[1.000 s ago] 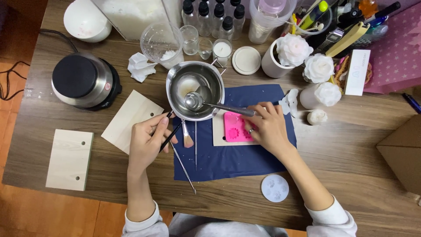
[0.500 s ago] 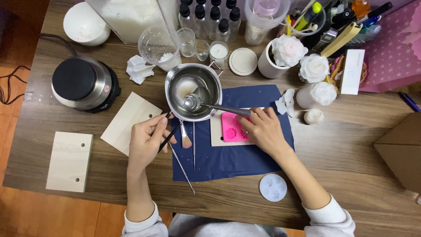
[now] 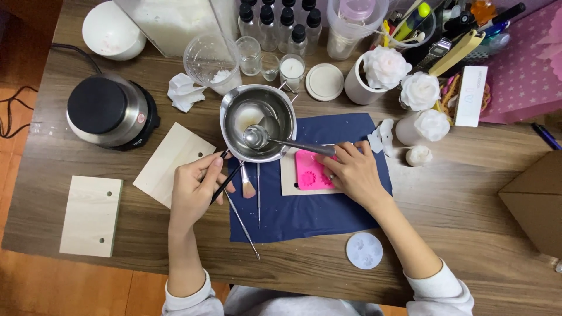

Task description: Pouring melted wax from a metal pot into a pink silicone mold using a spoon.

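Small white upright box (image 3: 470,95), faint print on its face, stands far right beside the white flower candles. Pink star-patterned paper bag (image 3: 521,76) just right of it, at the table's far right edge. Brown cardboard box (image 3: 535,202), plain, near right edge, partly cut off.

We see two bare arms coming up from the bottom edge. The left hand (image 3: 196,190) has no ring and no watch that we can see. The right hand (image 3: 354,175) has a thin, shiny ring on one of its fingers (image 3: 331,176). Both arms have white sleeves pushed up near the elbows, so the lower arms are bare. The sleeve cloth looks soft and bunched up in folds. Between the sleeves, at the very bottom, we see a bit of light grey clothing. The fingernails look short and plain.
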